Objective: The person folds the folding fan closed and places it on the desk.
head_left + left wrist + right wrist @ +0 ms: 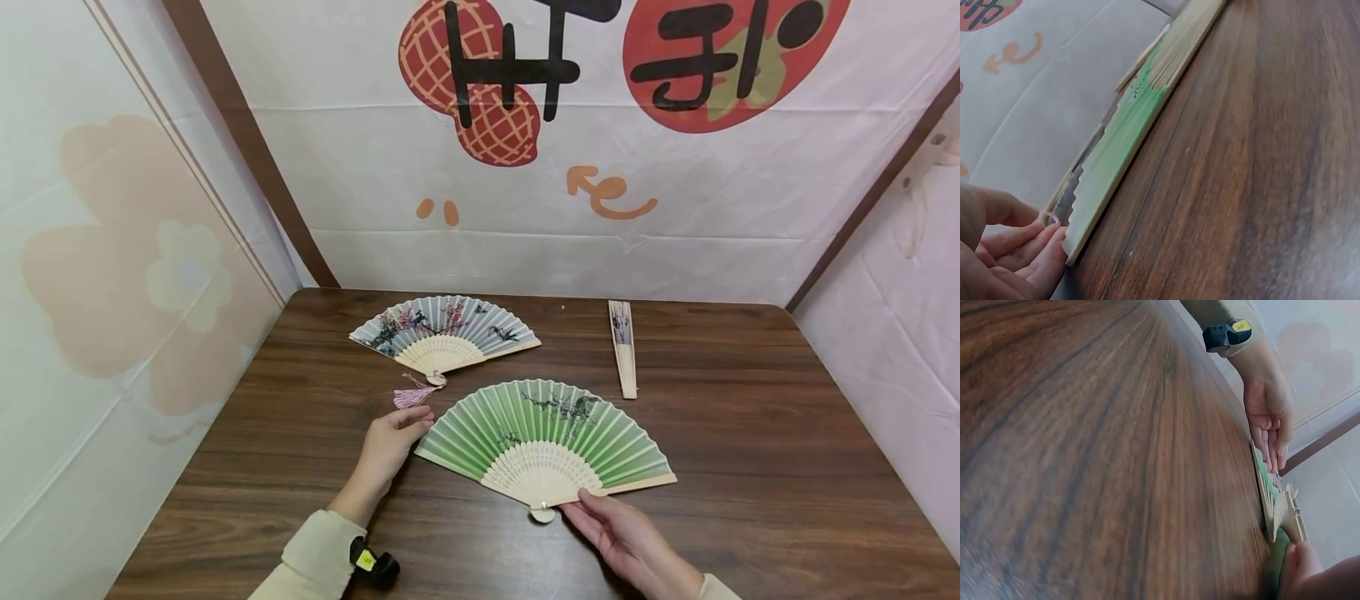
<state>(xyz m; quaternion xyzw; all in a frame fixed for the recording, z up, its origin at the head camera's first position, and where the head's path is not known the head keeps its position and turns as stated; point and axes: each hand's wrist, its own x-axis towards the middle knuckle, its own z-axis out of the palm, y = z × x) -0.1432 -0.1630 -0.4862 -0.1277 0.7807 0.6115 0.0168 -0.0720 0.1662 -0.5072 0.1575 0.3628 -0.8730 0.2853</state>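
Note:
A green folding fan [543, 425] lies spread on the table, its pale ribs meeting at the near side. My right hand [622, 529] pinches its right outer rib, thumb on top and fingers beneath. At the fan's left end is my left hand [386, 454], its fingertips against or right beside the edge; in the left wrist view the fingers [1044, 256] look fairly straight. Behind it a grey-blue folding fan [442, 333] with pink blossoms lies spread, its pink tassel [414, 395] close to the left fingertips. A closed folding fan [623, 350] rests at the back right.
The brown wooden table [750, 433] ends at a printed white cloth wall [360, 183] behind, with more cloth at both sides. A black wrist device [375, 564] sits on the left wrist.

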